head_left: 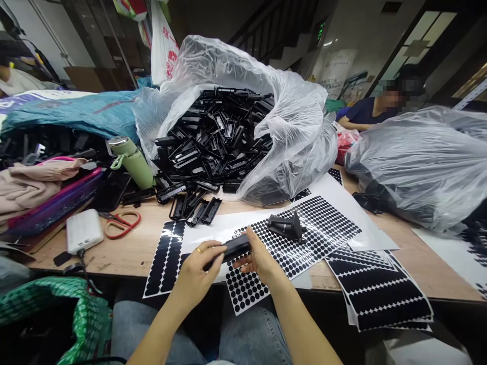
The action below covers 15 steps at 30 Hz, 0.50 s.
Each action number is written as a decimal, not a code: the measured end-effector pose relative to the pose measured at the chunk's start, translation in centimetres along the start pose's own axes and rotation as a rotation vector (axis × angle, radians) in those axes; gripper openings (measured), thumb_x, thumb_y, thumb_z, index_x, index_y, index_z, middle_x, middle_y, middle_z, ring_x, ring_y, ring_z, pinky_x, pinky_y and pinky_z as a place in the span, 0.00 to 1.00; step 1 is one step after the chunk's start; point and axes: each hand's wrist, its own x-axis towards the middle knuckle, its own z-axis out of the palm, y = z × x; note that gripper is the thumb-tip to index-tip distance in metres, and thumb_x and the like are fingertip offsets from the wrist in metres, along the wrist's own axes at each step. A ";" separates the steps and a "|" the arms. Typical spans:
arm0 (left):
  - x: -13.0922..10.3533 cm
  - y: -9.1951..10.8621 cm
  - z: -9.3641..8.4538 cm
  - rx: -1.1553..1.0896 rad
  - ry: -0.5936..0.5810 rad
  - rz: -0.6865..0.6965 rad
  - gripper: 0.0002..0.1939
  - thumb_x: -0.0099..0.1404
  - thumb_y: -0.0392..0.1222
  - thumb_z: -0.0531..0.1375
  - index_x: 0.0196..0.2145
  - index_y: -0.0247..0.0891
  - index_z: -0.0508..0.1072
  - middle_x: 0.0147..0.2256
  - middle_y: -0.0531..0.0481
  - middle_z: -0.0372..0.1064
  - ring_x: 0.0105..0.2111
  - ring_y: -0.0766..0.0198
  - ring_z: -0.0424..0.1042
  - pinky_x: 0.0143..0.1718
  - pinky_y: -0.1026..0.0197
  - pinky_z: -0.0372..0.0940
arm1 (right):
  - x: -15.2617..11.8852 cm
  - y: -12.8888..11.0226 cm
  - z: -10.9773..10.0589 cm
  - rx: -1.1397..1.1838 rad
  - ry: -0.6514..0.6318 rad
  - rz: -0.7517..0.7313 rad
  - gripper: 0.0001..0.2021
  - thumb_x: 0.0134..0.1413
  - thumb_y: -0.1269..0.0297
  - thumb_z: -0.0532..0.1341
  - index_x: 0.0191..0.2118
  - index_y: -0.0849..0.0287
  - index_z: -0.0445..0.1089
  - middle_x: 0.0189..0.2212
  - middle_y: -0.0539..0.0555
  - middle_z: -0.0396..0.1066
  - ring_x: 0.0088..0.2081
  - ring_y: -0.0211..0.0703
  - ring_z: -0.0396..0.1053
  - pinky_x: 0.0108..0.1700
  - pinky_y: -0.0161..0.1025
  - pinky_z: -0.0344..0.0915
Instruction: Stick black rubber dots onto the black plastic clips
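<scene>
Runs dim toward the staircase (276, 33), brighter over the table (125, 253); glints off the plastic bag (300, 101); stretches toward edges.

Green flask (133, 163), red-handled scissors (119, 220), apparently a power bank (84, 229).

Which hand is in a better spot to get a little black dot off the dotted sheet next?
Probably the right hand: it appears over the dotted sheet, while the left hand grips the black part and is nearer the striped sheet.
</scene>
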 end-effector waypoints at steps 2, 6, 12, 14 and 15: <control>-0.5 -0.2 0.2 0.144 -0.049 0.237 0.14 0.60 0.39 0.56 0.43 0.43 0.73 0.46 0.45 0.68 0.48 0.57 0.65 0.51 0.52 0.60 | 0.4 0.2 0.3 0.030 0.017 -0.048 0.22 0.46 0.42 0.55 0.41 0.53 0.56 0.26 0.47 0.64 0.16 0.33 0.64 0.14 0.28 0.54; -0.9 -0.5 0.6 0.140 0.013 0.129 0.20 0.60 0.42 0.56 0.51 0.43 0.66 0.55 0.45 0.58 0.55 0.56 0.58 0.56 0.49 0.54 | 0.7 0.7 0.9 0.080 0.112 -0.299 0.18 0.43 0.54 0.62 0.38 0.52 0.56 0.22 0.42 0.58 0.17 0.29 0.59 0.16 0.27 0.55; -0.1 0.0 0.0 -0.508 0.155 -0.510 0.25 0.54 0.52 0.59 0.47 0.36 0.67 0.42 0.43 0.69 0.37 0.54 0.73 0.32 0.53 0.71 | 1.0 2.2 2.9 -0.017 0.145 -0.568 0.17 0.45 0.58 0.61 0.40 0.54 0.56 0.27 0.45 0.60 0.24 0.32 0.60 0.24 0.31 0.61; 0.0 0.0 -0.6 -0.642 0.140 -0.633 0.27 0.52 0.50 0.62 0.47 0.37 0.66 0.37 0.44 0.71 0.28 0.58 0.74 0.23 0.60 0.69 | 1.2 3.0 3.6 -0.082 0.164 -0.642 0.17 0.46 0.57 0.60 0.41 0.54 0.57 0.30 0.47 0.62 0.28 0.35 0.63 0.30 0.34 0.64; 0.0 -0.1 -1.0 -0.669 0.147 -0.659 0.26 0.51 0.49 0.63 0.47 0.37 0.67 0.34 0.45 0.71 0.25 0.61 0.73 0.21 0.62 0.67 | 1.4 3.2 3.8 -0.136 0.156 -0.659 0.17 0.48 0.56 0.59 0.43 0.54 0.57 0.32 0.49 0.64 0.30 0.37 0.64 0.33 0.36 0.64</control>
